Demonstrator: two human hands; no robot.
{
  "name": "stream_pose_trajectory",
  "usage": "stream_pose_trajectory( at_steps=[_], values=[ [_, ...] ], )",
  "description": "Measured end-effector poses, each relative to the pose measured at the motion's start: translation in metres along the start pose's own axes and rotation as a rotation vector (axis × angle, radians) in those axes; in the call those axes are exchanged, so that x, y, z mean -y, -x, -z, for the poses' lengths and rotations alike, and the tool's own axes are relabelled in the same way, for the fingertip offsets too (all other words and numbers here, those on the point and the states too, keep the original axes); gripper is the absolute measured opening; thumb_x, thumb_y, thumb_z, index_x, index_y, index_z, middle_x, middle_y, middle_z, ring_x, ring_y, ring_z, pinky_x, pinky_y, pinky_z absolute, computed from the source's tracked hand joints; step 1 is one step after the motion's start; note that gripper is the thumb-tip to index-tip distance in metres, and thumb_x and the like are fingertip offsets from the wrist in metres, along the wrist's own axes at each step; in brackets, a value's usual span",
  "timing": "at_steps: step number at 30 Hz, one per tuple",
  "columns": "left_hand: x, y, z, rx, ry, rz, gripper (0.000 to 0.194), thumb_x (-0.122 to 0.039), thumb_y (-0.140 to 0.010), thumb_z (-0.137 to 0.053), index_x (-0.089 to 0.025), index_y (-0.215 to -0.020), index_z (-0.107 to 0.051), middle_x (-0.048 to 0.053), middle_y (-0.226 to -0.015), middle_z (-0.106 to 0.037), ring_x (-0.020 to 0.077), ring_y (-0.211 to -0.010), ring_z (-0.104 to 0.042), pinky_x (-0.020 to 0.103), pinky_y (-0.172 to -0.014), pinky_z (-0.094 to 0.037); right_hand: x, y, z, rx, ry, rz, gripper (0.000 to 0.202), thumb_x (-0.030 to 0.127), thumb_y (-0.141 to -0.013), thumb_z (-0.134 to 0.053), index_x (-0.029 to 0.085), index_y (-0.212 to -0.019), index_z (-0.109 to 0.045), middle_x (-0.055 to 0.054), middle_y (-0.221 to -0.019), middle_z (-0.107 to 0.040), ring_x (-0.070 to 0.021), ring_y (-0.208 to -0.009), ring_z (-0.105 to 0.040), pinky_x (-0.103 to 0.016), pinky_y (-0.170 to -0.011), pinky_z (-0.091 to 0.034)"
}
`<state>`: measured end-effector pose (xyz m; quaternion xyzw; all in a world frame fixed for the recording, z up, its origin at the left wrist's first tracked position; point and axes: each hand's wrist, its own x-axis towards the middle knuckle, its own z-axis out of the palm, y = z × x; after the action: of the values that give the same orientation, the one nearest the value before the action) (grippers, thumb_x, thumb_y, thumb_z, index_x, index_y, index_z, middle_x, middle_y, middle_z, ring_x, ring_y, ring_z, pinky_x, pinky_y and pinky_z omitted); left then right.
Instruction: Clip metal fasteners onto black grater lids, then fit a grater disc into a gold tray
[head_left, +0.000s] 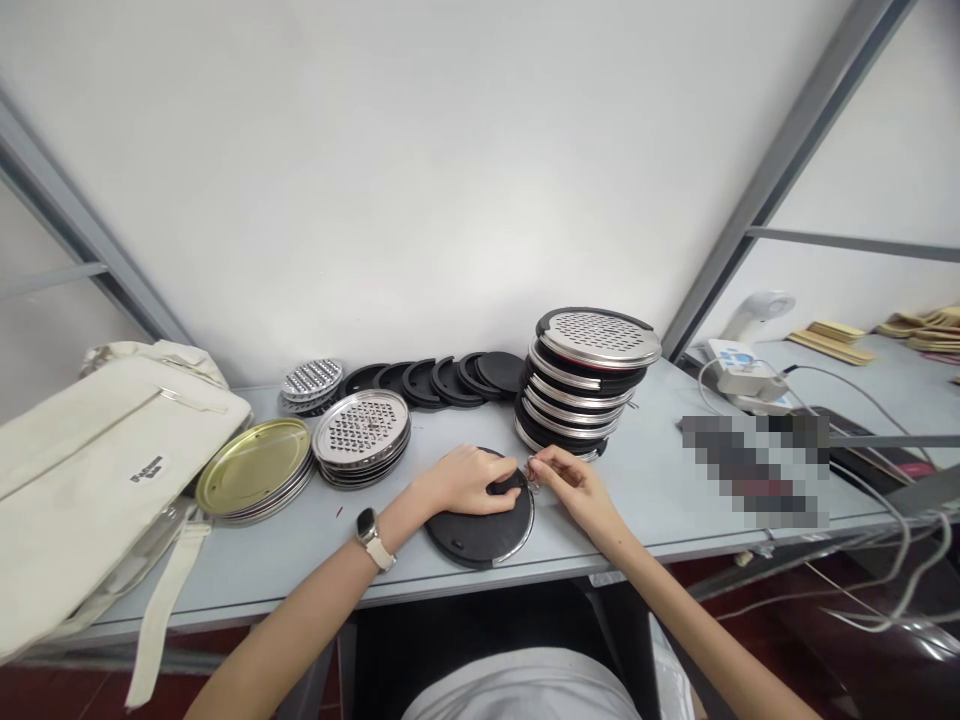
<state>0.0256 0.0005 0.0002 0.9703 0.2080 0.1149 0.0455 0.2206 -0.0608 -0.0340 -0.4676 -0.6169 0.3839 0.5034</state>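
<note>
A round black disc (pixel 484 540) with a metal rim along part of its edge lies near the table's front edge. My left hand (pixel 471 482) rests over its upper part, fingers curled and gripping it close to the right edge. Beside that edge, the thumb and fingers of my right hand (pixel 566 480) pinch a small shiny metal piece (pixel 534 484), perhaps a wire clip; its exact shape is too small to make out. Just behind my right hand rises a tall stack of black-and-silver grater discs (pixel 577 400), with a perforated metal plate (pixel 600 335) on top.
Along the wall lie overlapping black rings (pixel 427 382). To the left are a stack of perforated grater plates (pixel 364 430), smaller grater plates (pixel 312 380), gold-coloured round plates (pixel 255 465) and a cream bag (pixel 112 480). White cables (pixel 904 530) and a white device (pixel 739 365) are right.
</note>
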Motion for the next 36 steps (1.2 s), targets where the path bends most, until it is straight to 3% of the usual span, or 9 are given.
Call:
stream_pose_trajectory(
  at_steps=[9, 18, 31, 36],
  values=[
    [0.001, 0.000, -0.003, -0.010, -0.029, -0.008, 0.018, -0.036, -0.087, -0.052, -0.019, -0.080, -0.052, -0.001, -0.066, -0.061, 0.0140, -0.058, -0.057, 0.026, -0.053, -0.029, -0.008, 0.000, -0.005, 0.031, 0.050, -0.013, 0.027, 0.044, -0.087, -0.058, 0.018, -0.095, -0.060, 0.001, -0.067, -0.052, -0.0143, -0.064, -0.050, -0.026, -0.062, -0.043],
    [0.000, 0.001, -0.001, -0.011, -0.017, -0.003, 0.017, -0.035, -0.087, -0.051, -0.020, -0.083, -0.054, -0.001, -0.068, -0.061, 0.0135, -0.059, -0.057, 0.026, -0.054, -0.032, -0.009, 0.000, -0.003, 0.074, 0.046, 0.010, 0.027, 0.045, -0.087, -0.058, 0.018, -0.086, -0.061, 0.000, -0.071, -0.058, -0.0143, -0.066, -0.052, -0.026, -0.063, -0.042],
    [0.000, 0.000, 0.000, -0.007, 0.013, 0.001, 0.018, -0.035, -0.086, -0.053, -0.019, -0.078, -0.052, -0.001, -0.066, -0.060, 0.0131, -0.058, -0.055, 0.026, -0.053, -0.029, -0.005, 0.001, -0.004, 0.080, 0.065, 0.002, 0.031, 0.048, -0.088, -0.055, 0.019, -0.079, -0.053, 0.004, -0.061, -0.040, -0.0115, -0.058, -0.039, -0.023, -0.054, -0.034],
    [-0.001, 0.000, -0.001, -0.020, 0.027, 0.041, 0.019, -0.036, -0.084, -0.056, -0.020, -0.074, -0.051, -0.002, -0.063, -0.059, 0.0119, -0.054, -0.051, 0.026, -0.052, -0.024, -0.007, 0.000, -0.003, 0.095, 0.034, -0.013, 0.030, 0.048, -0.087, -0.056, 0.020, -0.076, -0.051, 0.005, -0.061, -0.040, -0.0111, -0.057, -0.038, -0.023, -0.055, -0.033]
  ],
)
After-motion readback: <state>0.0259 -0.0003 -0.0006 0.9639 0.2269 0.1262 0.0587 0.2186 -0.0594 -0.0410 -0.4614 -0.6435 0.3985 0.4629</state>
